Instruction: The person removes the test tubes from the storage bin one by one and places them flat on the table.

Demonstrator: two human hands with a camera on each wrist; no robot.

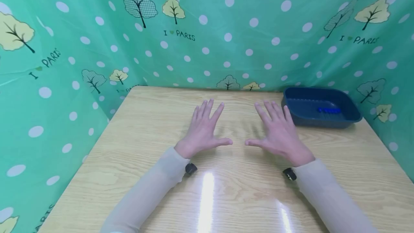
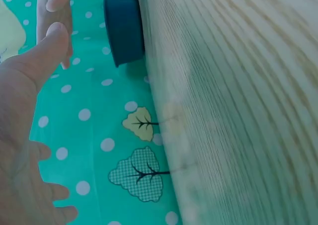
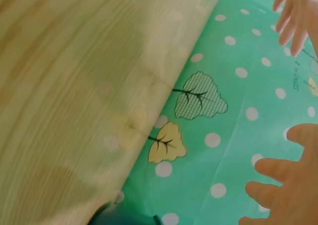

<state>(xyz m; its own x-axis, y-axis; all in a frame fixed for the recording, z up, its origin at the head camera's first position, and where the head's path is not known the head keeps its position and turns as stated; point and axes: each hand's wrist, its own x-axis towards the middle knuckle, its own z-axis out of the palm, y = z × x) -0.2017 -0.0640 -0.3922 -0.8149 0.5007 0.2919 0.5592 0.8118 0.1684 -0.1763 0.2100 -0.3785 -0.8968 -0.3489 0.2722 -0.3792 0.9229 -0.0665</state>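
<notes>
Both hands are over the middle of the wooden table (image 1: 245,197), palms down, with fingers spread and nothing in them. My left hand (image 1: 202,128) has its thumb stretched toward the right hand (image 1: 279,132), whose thumb points back at it across a small gap. Shadows lie on the wood beside both. Nearest the right hand is a dark blue basin (image 1: 323,120) at the table's back right corner, with a bright blue object (image 1: 329,110) inside. In the left wrist view the left thumb (image 2: 54,46) shows large, and the basin (image 2: 124,26) stands beyond.
A green curtain (image 1: 207,60) with white dots and printed trees hangs along the back and sides of the table. Dark wrist devices (image 1: 191,168) sit at both cuffs. Bright light streaks reflect off the table's near part.
</notes>
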